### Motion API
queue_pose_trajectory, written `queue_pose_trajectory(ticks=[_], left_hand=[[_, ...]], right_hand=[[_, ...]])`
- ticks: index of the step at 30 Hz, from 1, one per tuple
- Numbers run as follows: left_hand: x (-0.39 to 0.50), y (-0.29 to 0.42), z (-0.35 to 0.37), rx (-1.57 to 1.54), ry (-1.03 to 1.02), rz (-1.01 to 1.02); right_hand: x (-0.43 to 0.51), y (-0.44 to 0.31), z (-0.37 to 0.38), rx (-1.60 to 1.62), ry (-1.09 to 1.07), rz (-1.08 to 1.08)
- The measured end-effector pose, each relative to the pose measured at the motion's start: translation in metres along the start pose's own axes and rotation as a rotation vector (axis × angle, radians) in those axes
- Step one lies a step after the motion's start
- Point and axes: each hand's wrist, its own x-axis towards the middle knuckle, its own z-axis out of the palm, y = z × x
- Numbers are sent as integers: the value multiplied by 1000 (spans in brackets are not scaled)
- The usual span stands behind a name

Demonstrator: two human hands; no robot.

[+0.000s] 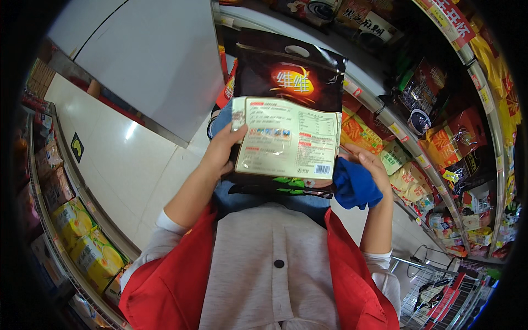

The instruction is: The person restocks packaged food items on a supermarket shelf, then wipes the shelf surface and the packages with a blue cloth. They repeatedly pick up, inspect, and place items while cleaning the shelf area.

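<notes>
A large black plastic food bag (288, 136) with a pale printed back panel and a cut-out handle is held up in front of my lap. My left hand (222, 148) grips its left edge, the thumb lying on the printed side. At the bag's right edge is my right hand (369, 163), with a crumpled blue cloth (357, 183) hanging between it and the bag. The right fingers are partly hidden behind the bag and cloth.
Shelves of bagged foods (429, 165) curve along the right. A lower shelf with yellow packs (90, 255) runs at the left. A grey panel (152, 53) stands at upper left, a wire shopping cart (441, 297) at lower right.
</notes>
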Motion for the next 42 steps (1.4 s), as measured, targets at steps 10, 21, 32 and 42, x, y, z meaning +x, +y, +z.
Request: queue_pose_trajectory(ticks=[10, 21, 32, 42], left_hand=[[17, 81, 143, 204, -256, 51], [1, 78, 155, 133, -314, 102], [-4, 90, 106, 109, -234, 47], [14, 18, 30, 440, -14, 198]], right_hand=[[-7, -40, -19, 389, -52, -184], [-39, -88, -21, 178, 6, -346], [-39, -103, 16, 133, -9, -328], [20, -60, 6, -616, -274, -45]])
